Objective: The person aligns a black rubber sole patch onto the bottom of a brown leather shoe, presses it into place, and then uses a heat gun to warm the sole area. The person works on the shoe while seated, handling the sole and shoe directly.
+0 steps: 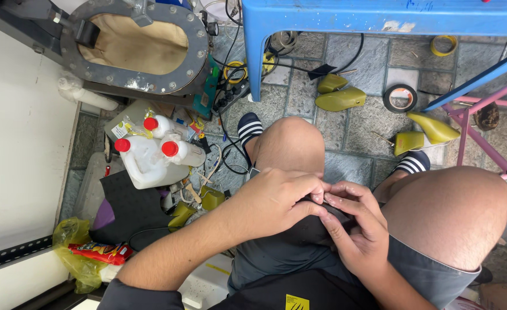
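A small dark piece [322,208] sat between the two hands, on the lap between the knees, mostly hidden by fingers, so its kind could not be told. The left hand [276,201] was curled over it from the left, fingertips bent down and pinching its top edge. The right hand [359,232] came in from the right and below, its fingers [345,195] pressed to the same edge and touching the left fingertips, its thumb underneath. Under both hands lay grey shorts [288,252]. Just above the left hand rose the left knee [282,143]; to the right of the right hand was the right knee [454,212]. Beyond the knees, striped socks [249,129] rested on a stone-tile floor [357,132]. Farther above the hands, olive-yellow shoe lasts [340,100] lay on the tiles near a roll of tape [400,97], and a blue stool [380,17] stood over them. To the right of the right hand ran a pink frame [466,126]. Well to the left of the left hand stood white jugs [147,158] with red caps, a black sheet [130,209] below them, and a yellow bag [75,247] with a red snack pack [98,251]. Above the jugs was a grey bolted ring [144,49] on a machine.
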